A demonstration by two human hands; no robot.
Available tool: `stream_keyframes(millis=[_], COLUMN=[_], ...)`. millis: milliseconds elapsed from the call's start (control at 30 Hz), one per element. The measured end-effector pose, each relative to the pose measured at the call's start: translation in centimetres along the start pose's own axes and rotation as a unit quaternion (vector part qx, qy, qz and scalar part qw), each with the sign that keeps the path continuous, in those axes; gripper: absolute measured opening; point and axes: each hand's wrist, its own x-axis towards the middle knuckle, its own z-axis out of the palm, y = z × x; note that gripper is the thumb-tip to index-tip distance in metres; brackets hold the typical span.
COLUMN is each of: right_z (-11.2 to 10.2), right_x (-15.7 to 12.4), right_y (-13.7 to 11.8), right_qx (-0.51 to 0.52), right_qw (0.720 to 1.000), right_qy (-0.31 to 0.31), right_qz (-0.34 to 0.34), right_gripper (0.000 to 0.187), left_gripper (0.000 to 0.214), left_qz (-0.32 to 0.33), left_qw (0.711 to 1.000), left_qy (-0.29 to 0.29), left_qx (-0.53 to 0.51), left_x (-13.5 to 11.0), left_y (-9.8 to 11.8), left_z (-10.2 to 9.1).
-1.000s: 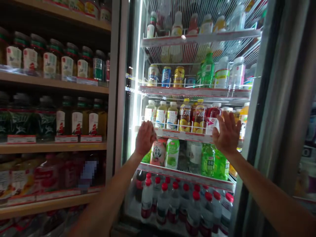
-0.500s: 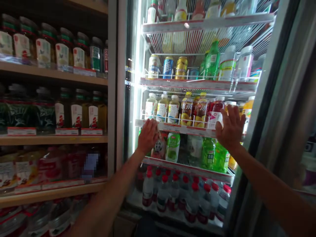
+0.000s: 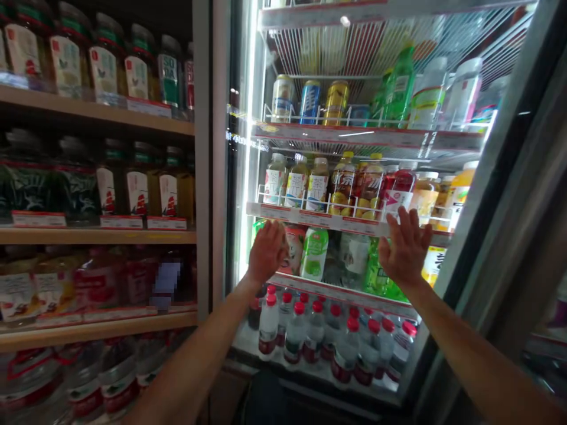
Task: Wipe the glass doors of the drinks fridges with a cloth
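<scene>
My left hand (image 3: 268, 252) is raised before the lit drinks cooler, its fingers loosely bent with nothing in them. It overlaps a red-labelled drink (image 3: 294, 251) on the lower middle shelf, beside a green-and-white bottle (image 3: 315, 255). Higher and to the right, my right hand (image 3: 405, 248) has its fingers spread and holds nothing. It covers part of the green-labelled bottles (image 3: 375, 277) and sits just under a red drink bottle (image 3: 397, 195). Reflections suggest glass in front of the shelves; whether either hand touches it I cannot tell.
Tea bottles (image 3: 295, 186) and cans (image 3: 309, 101) line the shelves above. Red-capped bottles (image 3: 297, 333) fill the cooler's floor. To the left, a wooden shelf (image 3: 97, 235) carries more bottles. A metal door frame (image 3: 482, 236) edges the right side.
My right hand has come down, from in front of the red drink bottle to below it. My left hand stays nearly in place. The view has tilted lower and closer to the cooler.
</scene>
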Motion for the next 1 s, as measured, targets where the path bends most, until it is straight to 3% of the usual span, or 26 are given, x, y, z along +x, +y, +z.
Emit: stream_keyframes(millis=[67, 133, 200, 300, 367, 467, 533, 600, 700, 800, 867, 933, 1000], right_z=[0.1, 0.1, 0.1, 0.0, 0.0, 0.0, 0.1, 0.1, 0.3, 0.4, 0.5, 0.5, 0.4], right_x=[0.0, 0.0, 0.0, 0.0, 0.0, 0.0, 0.0, 0.0, -0.1, -0.2, -0.2, -0.1, -0.1], right_y=[0.0, 0.0, -0.1, -0.1, 0.0, 0.1, 0.1, 0.1, 0.2, 0.3, 0.4, 0.4, 0.3], right_qx=[-0.001, -0.001, 0.001, 0.002, 0.004, 0.003, -0.002, -0.007, -0.011, -0.016, -0.018, -0.017, -0.014], right_qw=[1.0, 1.0, 1.0, 1.0, 1.0, 1.0, 1.0, 1.0, 1.0, 1.0, 0.999, 0.999, 0.999], right_qy=[0.002, 0.006, 0.007, 0.006, 0.006, 0.011, 0.011, 0.009, 0.011, 0.018, 0.023, 0.027, 0.026], right_qz=[0.0, 0.0, 0.0, 0.003, 0.002, -0.003, -0.002, 0.0, -0.006, -0.013, -0.017, -0.02, -0.018], right_gripper=[0.055, 0.054, 0.054, 0.053, 0.054, 0.053, 0.053, 0.053, 0.053, 0.054, 0.054, 0.053, 0.053], left_gripper=[0.055, 0.056, 0.056, 0.053, 0.049, 0.048, 0.052, 0.056, 0.056, 0.049, 0.045, 0.045, 0.049], left_qz=[-0.071, -0.099, -0.065, 0.039, 0.078, 0.053, 0.0, -0.043, -0.033, 0.046, 0.084, 0.081, 0.021], left_qw=[0.997, 0.994, 0.998, 0.998, 0.995, 0.997, 0.999, 0.998, 0.998, 0.996, 0.992, 0.992, 0.997], left_qy=[0.011, 0.018, 0.011, -0.027, -0.048, -0.055, -0.045, -0.033, -0.043, -0.073, -0.09, -0.094, -0.076], left_qx=[0.028, 0.036, 0.014, -0.032, -0.036, -0.009, 0.02, 0.041, 0.026, -0.011, -0.022, -0.016, 0.014], left_x=[-0.3, -0.1, 0.2, 0.2, -0.4, -2.2, -3.4, -4.2, -4.6, -4.6, -4.8, -5.4, -6.0], left_y=[-2.2, -2.2, -0.1, 3.6, 4.1, 1.3, -1.2, -2.4, -0.3, 3.4, 4.0, 2.6, -0.2], left_z=[-0.9, -1.0, -0.3, 1.1, 1.2, -0.2, -1.4, -1.9, -1.2, 0.3, 0.6, -0.1, -1.3])
